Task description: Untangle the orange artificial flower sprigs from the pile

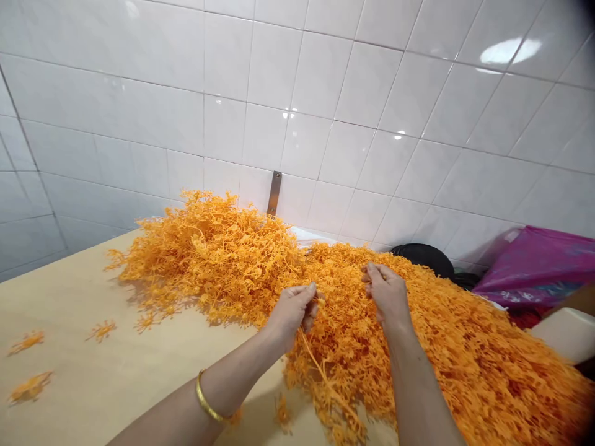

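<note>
Orange plastic sprigs (223, 254) lie in a large tangled heap across the table, spreading to the right. Over the middle of the heap, my left hand (295, 310) pinches an orange stem (316, 362) that hangs down below the fingers, with sprigs at its lower end. A gold bangle (207, 399) circles the left wrist. To the right and slightly higher, my right hand (382, 288) is closed in a pinch above the heap; what its fingertips hold, if anything, is too small to make out. The two hands are apart.
Loose orange pieces (101, 331) lie on the pale tabletop (139, 378) at the left. Behind stands a white tiled wall (269, 74) with a metal strip (274, 193). A black round object (425, 257), a purple bag (539, 266) and a white container (567, 334) are at the right.
</note>
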